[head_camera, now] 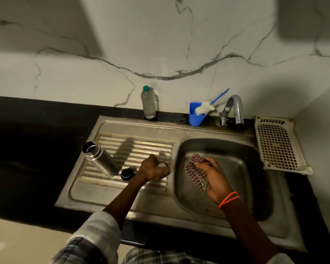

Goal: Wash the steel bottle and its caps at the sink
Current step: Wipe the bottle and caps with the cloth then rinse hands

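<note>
The steel bottle (100,159) stands uncapped on the ribbed drainboard (122,189) at the left, its open mouth facing the camera. A black cap (126,174) lies on the drainboard just right of the bottle's base. My left hand (154,169) hovers over the drainboard beside that cap and grips a small pale object, probably another cap; most of it is hidden by the fingers. Over the sink basin (234,168), my right hand (212,181) holds a crumpled red-and-white checked cloth (194,173).
A chrome tap (234,111) rises behind the basin. Next to it a blue cup (196,116) holds a white-headed bottle brush (206,108). A clear plastic bottle (150,102) stands against the marble wall. A cream perforated tray (278,144) lies at the right. Black counter surrounds the sink.
</note>
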